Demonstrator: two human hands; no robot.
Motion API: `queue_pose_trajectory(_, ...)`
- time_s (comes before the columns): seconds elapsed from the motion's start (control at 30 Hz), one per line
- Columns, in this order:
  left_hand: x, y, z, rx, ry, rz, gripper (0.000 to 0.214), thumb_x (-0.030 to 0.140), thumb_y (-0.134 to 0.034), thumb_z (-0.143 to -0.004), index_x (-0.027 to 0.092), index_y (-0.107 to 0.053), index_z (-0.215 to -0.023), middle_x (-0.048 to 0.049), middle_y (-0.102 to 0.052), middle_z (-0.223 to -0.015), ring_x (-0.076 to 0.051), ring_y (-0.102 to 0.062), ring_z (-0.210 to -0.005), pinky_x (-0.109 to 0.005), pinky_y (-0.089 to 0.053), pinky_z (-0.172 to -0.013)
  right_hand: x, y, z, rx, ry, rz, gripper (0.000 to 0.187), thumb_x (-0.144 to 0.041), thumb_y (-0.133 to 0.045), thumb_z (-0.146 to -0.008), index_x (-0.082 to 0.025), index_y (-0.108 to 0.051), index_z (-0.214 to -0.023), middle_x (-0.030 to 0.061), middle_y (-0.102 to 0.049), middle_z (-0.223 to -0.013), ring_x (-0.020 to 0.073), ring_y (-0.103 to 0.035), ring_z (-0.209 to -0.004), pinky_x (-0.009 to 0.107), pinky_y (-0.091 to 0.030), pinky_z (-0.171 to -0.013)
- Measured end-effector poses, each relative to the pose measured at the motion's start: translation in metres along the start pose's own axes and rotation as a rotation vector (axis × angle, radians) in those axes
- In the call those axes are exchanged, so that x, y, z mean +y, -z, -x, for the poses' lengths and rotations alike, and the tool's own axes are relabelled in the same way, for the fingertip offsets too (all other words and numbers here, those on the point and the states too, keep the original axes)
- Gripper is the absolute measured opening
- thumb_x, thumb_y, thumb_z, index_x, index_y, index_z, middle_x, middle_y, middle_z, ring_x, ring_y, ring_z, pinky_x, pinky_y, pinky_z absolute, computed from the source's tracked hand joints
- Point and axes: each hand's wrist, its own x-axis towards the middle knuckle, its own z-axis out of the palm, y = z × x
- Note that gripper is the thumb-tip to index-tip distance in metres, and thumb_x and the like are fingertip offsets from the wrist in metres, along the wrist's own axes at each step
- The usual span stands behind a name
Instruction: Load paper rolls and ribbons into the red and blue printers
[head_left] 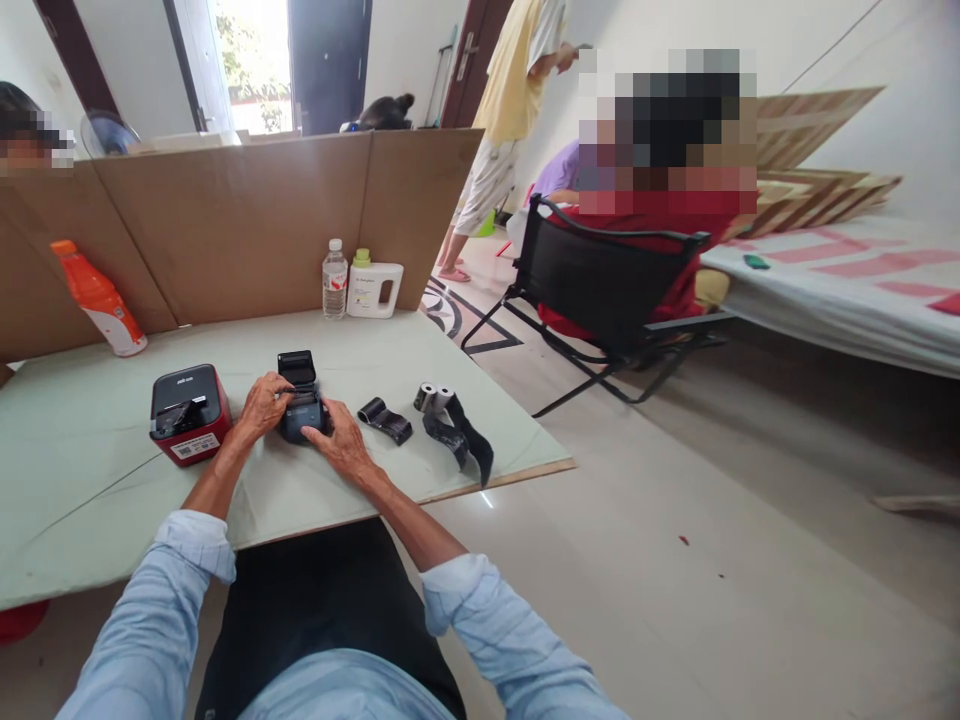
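Note:
A small black label printer point(300, 398) with its lid up sits on the pale green table top point(90, 450). My left hand point(260, 405) grips its left side, fingers curled over the top edge. My right hand point(339, 437) holds its right front corner. A red and black printer point(189, 412) stands just left of my left hand. To the right lie a black strip point(385, 419) and two white paper rolls point(434, 397) with a dark ribbon point(463, 438) trailing from them.
A cardboard screen point(240, 220) walls the table's far side. An orange bottle point(99, 297), a water bottle point(334, 279) and a white jug point(374, 286) stand along it. A person sits in a black folding chair point(600, 290) to the right; another stands behind.

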Motion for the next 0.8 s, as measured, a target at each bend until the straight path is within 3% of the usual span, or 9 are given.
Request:
queue_pose_trajectory(0.13, 0.001, 0.001, -0.002, -0.012, -0.032, -0.006, 0.021, 0.019, -0.061, -0.089, 0.022, -0.081, -0.090, -0.0085, -0.073, -0.094, -0.025, -0.064, -0.095, -0.039, -0.049, -0.099, -0.003, 0.011, -0.013, 0.014, 0.015, -0.007, 0.052, -0.034, -0.065, -0.094, -0.022, -0.059, -0.144, 0.0157, -0.065, -0.136, 0.0293, -0.066, -0.116, 0.046, -0.059, -0.098)
queue_pose_trajectory(0.27, 0.005, 0.003, -0.003, -0.036, -0.060, -0.004, 0.021, 0.019, -0.059, -0.090, 0.022, -0.080, -0.090, -0.0083, -0.075, -0.095, -0.025, -0.064, -0.098, -0.040, -0.048, -0.101, -0.007, 0.026, -0.041, -0.043, 0.073, 0.024, 0.049, -0.027, -0.066, -0.090, -0.020, -0.064, -0.139, 0.0141, -0.066, -0.136, 0.0245, -0.067, -0.101, 0.041, -0.059, -0.090)
queue_pose_trajectory(0.4, 0.011, 0.008, -0.003, -0.067, -0.090, 0.040, 0.021, 0.020, -0.060, -0.090, 0.023, -0.079, -0.085, -0.0076, -0.076, -0.094, -0.025, -0.065, -0.097, -0.040, -0.048, -0.102, -0.012, 0.028, -0.067, -0.124, 0.083, -0.004, 0.044, -0.025, -0.071, -0.086, -0.021, -0.071, -0.130, 0.0083, -0.075, -0.119, 0.0182, -0.065, -0.082, 0.034, -0.057, -0.083)
queue_pose_trajectory(0.53, 0.018, 0.014, -0.001, -0.046, -0.032, 0.118, 0.019, 0.021, -0.061, -0.089, 0.022, -0.080, -0.088, -0.0072, -0.077, -0.096, -0.024, -0.067, -0.098, -0.037, -0.051, -0.098, -0.018, 0.021, -0.080, -0.193, 0.060, -0.070, 0.017, -0.026, -0.067, -0.086, -0.021, -0.081, -0.095, 0.0012, -0.076, -0.087, 0.0175, -0.064, -0.076, 0.029, -0.052, -0.074)
queue_pose_trajectory(0.7, 0.022, 0.021, 0.001, -0.069, 0.119, 0.259, 0.024, 0.025, -0.072, -0.080, 0.019, -0.081, -0.101, -0.0057, -0.079, -0.102, -0.023, -0.069, -0.093, -0.031, -0.054, -0.086, -0.026, 0.018, -0.092, -0.180, -0.054, -0.296, 0.018, -0.035, -0.068, -0.079, -0.020, -0.077, -0.080, -0.0024, -0.068, -0.069, 0.0149, -0.058, -0.067, 0.025, -0.044, -0.063)
queue_pose_trajectory(0.8, 0.024, 0.023, -0.001, -0.075, 0.125, 0.339, 0.022, 0.024, -0.073, -0.078, 0.017, -0.080, -0.097, -0.0053, -0.079, -0.098, -0.022, -0.070, -0.095, -0.031, -0.054, -0.091, -0.033, 0.025, -0.100, -0.177, -0.111, -0.438, 0.023, -0.040, -0.069, -0.076, -0.018, -0.076, -0.078, -0.0030, -0.064, -0.066, 0.0133, -0.054, -0.063, 0.025, -0.041, -0.059)
